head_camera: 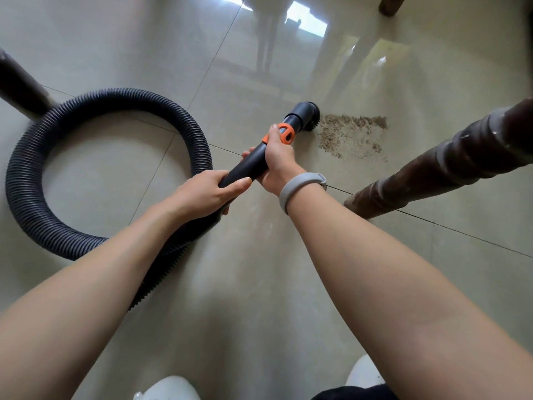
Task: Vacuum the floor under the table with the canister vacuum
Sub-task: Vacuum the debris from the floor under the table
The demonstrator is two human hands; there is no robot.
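Looking down from my head camera, I see both of my bare forearms reaching forward over a glossy pale tiled floor (288,284). My left hand (207,194) is wrapped around the rear of a black vacuum wand (248,166), where the wand meets the hose. My right hand (277,157), with a grey wristband (300,189) on that wrist, grips the wand further forward, thumb resting by an orange collar (284,134). At the wand's tip sits a round brush head (310,116), touching or nearly touching the floor just beside a patch of sandy crumbs (353,137), at its left edge. The ribbed black hose (37,157) curls in a large loop to my left, lying on the tiles. The canister itself is out of view.

A dark turned table leg (432,166) slants in from the right, its foot planted near the crumbs. Another dark leg (20,82) stands at the far left, with the hose loop pressed against it.

I judge the main risks to be these: sweeping the brush rightward too quickly could scatter the crumbs instead of lifting them; a wide stroke could knock the head into the right-hand leg; and pulling forward could snag the looped hose on the left-hand leg, jerking the wand off line.
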